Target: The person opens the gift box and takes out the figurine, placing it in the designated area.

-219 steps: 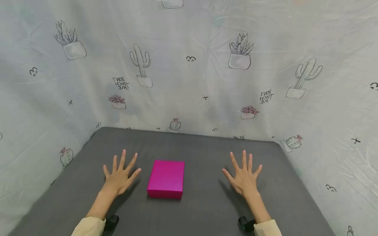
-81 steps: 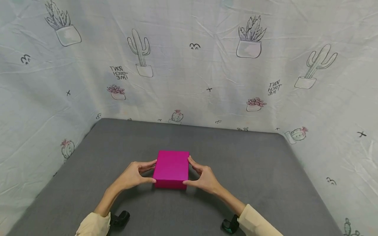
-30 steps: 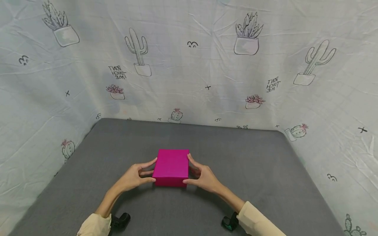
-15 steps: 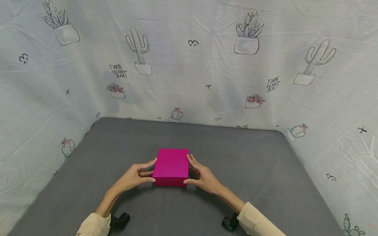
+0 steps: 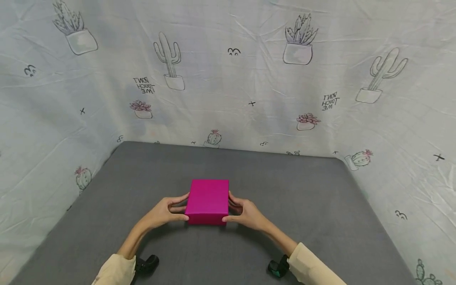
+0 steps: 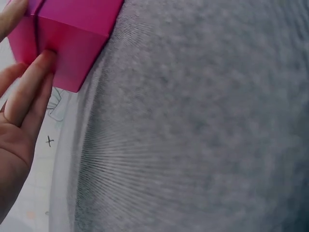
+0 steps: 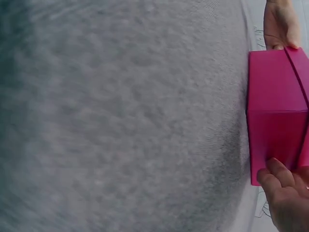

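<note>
A glossy magenta lidded box (image 5: 207, 196) sits near the middle of the grey table. My left hand (image 5: 160, 213) holds its left side, thumb at the near corner and fingers along the side. From the right, my right hand (image 5: 250, 215) grips it the same way, thumb at the near right corner. In the left wrist view, fingertips of the left hand (image 6: 21, 116) press the side wall of the box (image 6: 72, 48), below the dark seam of the lid. The right wrist view has the right hand (image 7: 285, 195) at one end of the box (image 7: 275, 82) and the left at the opposite end.
Grey cloth covers the table (image 5: 270, 178) around the box. A pale curtain (image 5: 235, 79) printed with potted cacti encloses the back and both sides. Black wrist-worn devices hang below both cream sleeves (image 5: 313, 263).
Both hands, spread apart beside the box at first, have come in and taken hold of its sides. Lately the right fingers have slid slightly nearer along the side; the box barely moves.
</note>
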Motion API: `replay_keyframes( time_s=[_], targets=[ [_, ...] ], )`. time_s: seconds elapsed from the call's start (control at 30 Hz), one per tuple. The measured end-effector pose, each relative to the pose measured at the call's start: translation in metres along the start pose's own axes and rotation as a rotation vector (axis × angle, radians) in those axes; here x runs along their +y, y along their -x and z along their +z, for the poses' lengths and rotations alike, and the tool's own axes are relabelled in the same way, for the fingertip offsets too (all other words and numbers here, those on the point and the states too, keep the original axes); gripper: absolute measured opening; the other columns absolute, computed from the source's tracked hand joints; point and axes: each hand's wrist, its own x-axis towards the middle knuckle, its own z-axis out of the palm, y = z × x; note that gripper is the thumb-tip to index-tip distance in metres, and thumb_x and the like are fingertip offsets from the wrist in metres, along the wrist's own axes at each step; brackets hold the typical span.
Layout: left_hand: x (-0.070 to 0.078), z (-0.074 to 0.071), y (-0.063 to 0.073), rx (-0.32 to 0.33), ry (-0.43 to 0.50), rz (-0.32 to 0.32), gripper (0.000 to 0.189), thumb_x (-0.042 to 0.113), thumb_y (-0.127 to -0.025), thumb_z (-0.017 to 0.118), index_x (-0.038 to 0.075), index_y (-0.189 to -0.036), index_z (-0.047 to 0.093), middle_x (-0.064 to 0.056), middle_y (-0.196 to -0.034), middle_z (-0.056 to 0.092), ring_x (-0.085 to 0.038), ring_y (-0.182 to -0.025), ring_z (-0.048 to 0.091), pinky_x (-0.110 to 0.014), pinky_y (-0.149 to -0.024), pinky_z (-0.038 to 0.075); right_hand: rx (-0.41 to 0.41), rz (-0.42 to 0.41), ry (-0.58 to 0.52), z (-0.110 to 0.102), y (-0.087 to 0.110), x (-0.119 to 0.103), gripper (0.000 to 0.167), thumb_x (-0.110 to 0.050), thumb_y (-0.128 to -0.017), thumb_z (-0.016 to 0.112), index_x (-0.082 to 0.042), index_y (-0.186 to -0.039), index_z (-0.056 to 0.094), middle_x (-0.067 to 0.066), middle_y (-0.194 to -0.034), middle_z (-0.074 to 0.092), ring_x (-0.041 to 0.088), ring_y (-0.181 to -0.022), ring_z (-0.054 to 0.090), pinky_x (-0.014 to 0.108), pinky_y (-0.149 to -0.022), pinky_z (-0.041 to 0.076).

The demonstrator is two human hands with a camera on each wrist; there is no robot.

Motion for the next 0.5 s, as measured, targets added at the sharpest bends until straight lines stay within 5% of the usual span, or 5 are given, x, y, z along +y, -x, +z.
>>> replay_keyframes(
  time_s=[0.3,0.5],
  targets=[
    [0.001,-0.003,0.000,-0.029,0.076,0.072,0.076,0.003,-0.086,0.070,-0.004,-0.147,0.027,-0.022,-0.154,0.018,-0.024,-0.125,0.049,-0.026,-0.095,0.048,0.005,-0.045,-0.084,0.002,0.000,-0.002,0.086,-0.010,-0.084,0.074,0.000,-0.150,0.020,0.015,-0.154,0.022,0.027,-0.131,0.043,0.038,-0.100,0.044],
    [0.007,-0.005,0.000,-0.022,0.046,0.090,0.072,0.004,-0.088,0.068,-0.004,-0.147,0.027,-0.023,-0.153,0.021,-0.032,-0.127,0.046,-0.027,-0.095,0.048,0.013,-0.002,-0.028,0.001,0.001,-0.014,0.084,-0.020,-0.086,0.073,0.001,-0.149,0.022,0.012,-0.154,0.026,0.022,-0.131,0.044,0.034,-0.101,0.044]
  ],
)
